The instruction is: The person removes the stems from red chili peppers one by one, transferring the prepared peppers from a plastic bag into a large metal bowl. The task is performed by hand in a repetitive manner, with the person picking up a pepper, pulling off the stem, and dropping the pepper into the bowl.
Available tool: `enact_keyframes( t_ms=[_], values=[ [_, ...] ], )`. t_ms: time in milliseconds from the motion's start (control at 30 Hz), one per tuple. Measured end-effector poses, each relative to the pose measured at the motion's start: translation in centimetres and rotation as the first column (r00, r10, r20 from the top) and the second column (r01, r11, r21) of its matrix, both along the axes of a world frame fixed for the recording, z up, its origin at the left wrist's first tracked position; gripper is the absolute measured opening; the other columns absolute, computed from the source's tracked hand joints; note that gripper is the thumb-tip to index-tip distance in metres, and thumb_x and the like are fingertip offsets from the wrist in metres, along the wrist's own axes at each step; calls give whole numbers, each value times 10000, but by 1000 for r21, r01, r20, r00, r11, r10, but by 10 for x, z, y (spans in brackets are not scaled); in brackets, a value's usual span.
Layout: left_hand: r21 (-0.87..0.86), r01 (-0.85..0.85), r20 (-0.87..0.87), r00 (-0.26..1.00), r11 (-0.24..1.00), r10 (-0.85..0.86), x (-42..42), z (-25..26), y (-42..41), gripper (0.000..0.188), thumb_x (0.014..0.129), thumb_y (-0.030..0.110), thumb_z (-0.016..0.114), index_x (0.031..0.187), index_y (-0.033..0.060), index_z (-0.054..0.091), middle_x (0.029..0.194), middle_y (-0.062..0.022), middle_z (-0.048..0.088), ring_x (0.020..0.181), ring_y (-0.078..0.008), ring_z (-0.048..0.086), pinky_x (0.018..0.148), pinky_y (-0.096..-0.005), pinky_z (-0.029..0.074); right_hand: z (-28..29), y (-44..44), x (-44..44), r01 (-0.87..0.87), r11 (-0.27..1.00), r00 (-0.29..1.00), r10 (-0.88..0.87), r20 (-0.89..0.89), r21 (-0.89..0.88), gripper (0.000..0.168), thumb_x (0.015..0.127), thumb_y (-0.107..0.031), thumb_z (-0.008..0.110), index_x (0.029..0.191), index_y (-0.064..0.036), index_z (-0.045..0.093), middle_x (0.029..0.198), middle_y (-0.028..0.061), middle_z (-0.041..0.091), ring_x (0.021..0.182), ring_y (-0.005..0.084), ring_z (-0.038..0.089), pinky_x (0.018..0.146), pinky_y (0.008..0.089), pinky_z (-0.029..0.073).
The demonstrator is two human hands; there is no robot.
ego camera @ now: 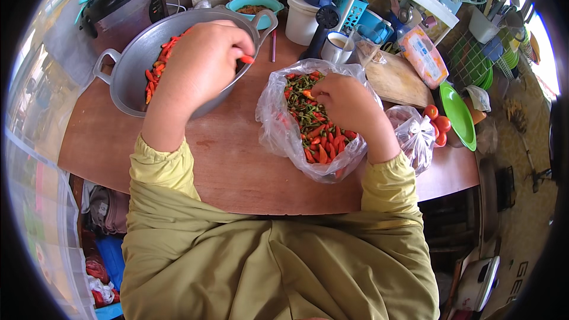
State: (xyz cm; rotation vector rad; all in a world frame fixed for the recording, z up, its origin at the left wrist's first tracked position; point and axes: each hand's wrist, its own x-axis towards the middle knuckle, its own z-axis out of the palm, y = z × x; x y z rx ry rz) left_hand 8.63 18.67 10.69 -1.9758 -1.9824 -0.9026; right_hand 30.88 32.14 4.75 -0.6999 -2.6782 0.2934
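Note:
My left hand [213, 53] is raised over the right side of a grey metal pan with two loop handles [129, 93]. A small red chili pepper [247, 59] is pinched in its fingertips. Red and orange chilies [156, 71] lie in the pan, partly hidden behind my left hand and forearm. To the right, my right hand [342, 98] reaches into an open clear plastic bag [275, 120]. Inside are red chilies [326, 144] and many green stems [302, 106]. An orange-red chili [307, 94] is at my right fingertips; whether they grip it is unclear.
A rice cooker [124, 9] stands behind the pan. Along the back are a turquoise bowl [278, 5], a white bucket [298, 20] and an enamel mug [335, 49]. A wooden cutting board [395, 81], tied plastic bag [413, 135], tomatoes [442, 123] and green plate [457, 115] sit right.

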Motion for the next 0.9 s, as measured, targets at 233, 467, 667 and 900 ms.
enact_keyframes(
  t_ms=[233,467,667,900],
  values=[
    [146,17,31,999,989,-22,0,-2,3,134,867,79,635,973,18,688,948,-88,665,771,-241,636,703,-312,498,-48,15,-32,117,949,991,-130,26,293,200,810,-95,589,986,-85,684,1005,135,622,937,349,620,801,433,516],
    [8,168,250,954,986,-164,27,-16,17,143,884,102,647,981,9,698,898,-94,701,738,-173,654,695,-288,516,-30,14,-21,193,972,962,-160,-220,137,145,789,-100,637,923,-49,660,873,134,649,806,326,644,714,414,514],
    [-36,277,442,866,960,-233,47,-46,38,245,863,104,697,1087,8,667,920,-109,713,811,-147,679,731,-285,538,-12,14,0,19,945,900,-158,-406,-326,106,886,-80,664,895,16,620,754,15,626,627,61,524,569,232,429],
    [3,458,783,552,889,-287,52,-54,47,307,890,79,685,1169,17,576,890,-76,702,817,-98,653,740,-256,531,-6,4,2,-299,634,765,-288,-577,-713,155,885,-122,691,841,-7,599,728,-11,612,616,64,513,553,235,410]
  ],
)
